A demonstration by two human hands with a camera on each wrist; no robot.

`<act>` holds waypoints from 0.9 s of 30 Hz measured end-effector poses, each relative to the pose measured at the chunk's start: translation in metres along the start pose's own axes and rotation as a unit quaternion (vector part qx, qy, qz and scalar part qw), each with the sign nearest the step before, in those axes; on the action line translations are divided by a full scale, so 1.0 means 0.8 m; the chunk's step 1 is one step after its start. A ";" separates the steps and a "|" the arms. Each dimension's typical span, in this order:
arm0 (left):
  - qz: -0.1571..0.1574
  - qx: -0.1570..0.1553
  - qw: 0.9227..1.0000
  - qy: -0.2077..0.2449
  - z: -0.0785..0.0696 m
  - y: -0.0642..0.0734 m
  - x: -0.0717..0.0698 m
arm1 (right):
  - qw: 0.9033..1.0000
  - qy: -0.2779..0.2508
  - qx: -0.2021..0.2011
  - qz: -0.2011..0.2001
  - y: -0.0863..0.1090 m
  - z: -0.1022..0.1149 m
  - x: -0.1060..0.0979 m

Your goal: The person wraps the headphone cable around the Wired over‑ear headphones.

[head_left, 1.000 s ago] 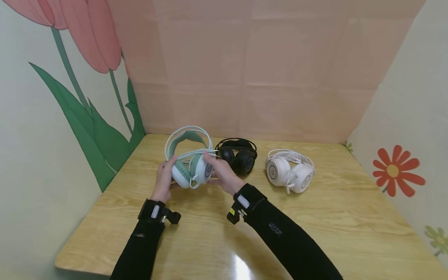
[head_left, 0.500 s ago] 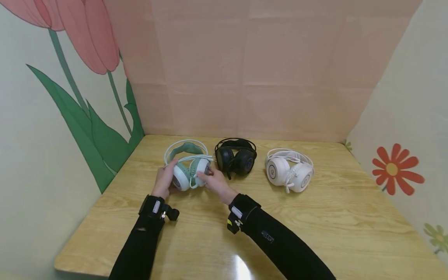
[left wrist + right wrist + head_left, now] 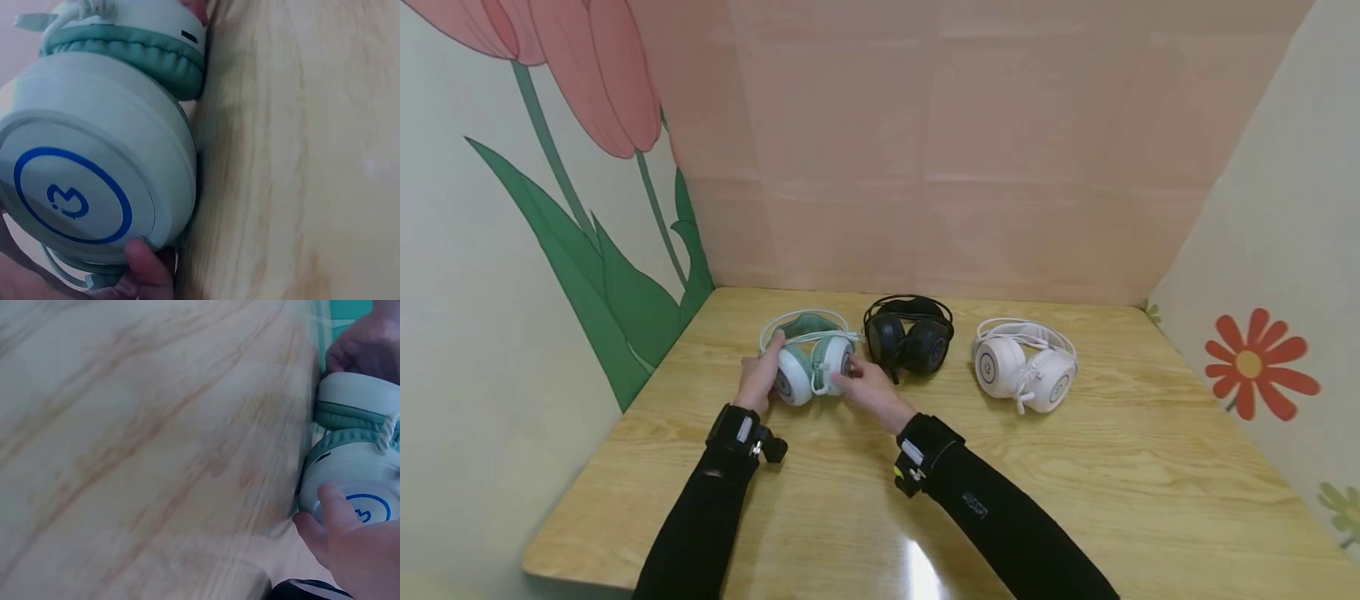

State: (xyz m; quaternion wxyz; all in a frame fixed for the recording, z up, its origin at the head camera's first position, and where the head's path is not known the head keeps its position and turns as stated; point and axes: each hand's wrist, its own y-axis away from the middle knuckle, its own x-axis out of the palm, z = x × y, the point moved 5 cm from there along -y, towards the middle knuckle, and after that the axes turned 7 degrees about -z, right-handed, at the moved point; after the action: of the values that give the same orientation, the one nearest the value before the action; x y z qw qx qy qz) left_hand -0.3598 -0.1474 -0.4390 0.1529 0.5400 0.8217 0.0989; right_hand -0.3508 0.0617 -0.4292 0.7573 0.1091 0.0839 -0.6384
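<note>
A pair of white-and-mint headphones (image 3: 794, 377) rests on the wooden table at the left of the row, its headband toward the back wall and a pale cable bundled across it. My left hand (image 3: 757, 379) grips the left ear cup (image 3: 94, 144) from its outer side, thumb along the top; in the left wrist view a fingertip sits at the cup's lower edge. My right hand (image 3: 874, 392) holds the right ear cup (image 3: 350, 464), with fingers on its outer face beside the blue ring logo.
Black headphones (image 3: 927, 346) lie just right of the mint pair, close to my right fingers. White headphones (image 3: 997, 367) with a bundled cable lie farther right. A pink-covered wall (image 3: 925, 167) closes off the back of the wooden table (image 3: 1075, 483).
The mint-and-white headphones have come down from a raised, more upright position onto the table. My right hand has shifted lower on the right ear cup.
</note>
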 end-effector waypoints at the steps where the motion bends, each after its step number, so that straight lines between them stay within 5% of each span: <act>1: -0.002 -0.003 1.000 0.001 0.001 0.000 0.001 | 1.000 0.022 -0.011 -0.001 0.001 0.001 0.000; 9: -0.036 0.042 0.998 -0.006 0.003 0.009 0.004 | 0.995 0.083 -0.047 -0.013 -0.004 0.001 0.001; 17: -0.061 0.154 0.975 -0.146 -0.007 0.025 0.019 | 0.991 0.121 -0.051 -0.025 -0.012 0.003 0.002; 27: -0.066 0.143 0.975 -0.159 -0.007 0.014 0.023 | 0.993 0.113 -0.019 0.031 -0.018 0.003 0.009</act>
State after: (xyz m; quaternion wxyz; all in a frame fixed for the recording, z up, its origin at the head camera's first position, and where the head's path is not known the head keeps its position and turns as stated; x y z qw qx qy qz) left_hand -0.3591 -0.1262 -0.4332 0.2087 0.5099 0.8263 -0.1169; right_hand -0.3637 0.0522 -0.4297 0.7646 0.1683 0.1778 -0.5962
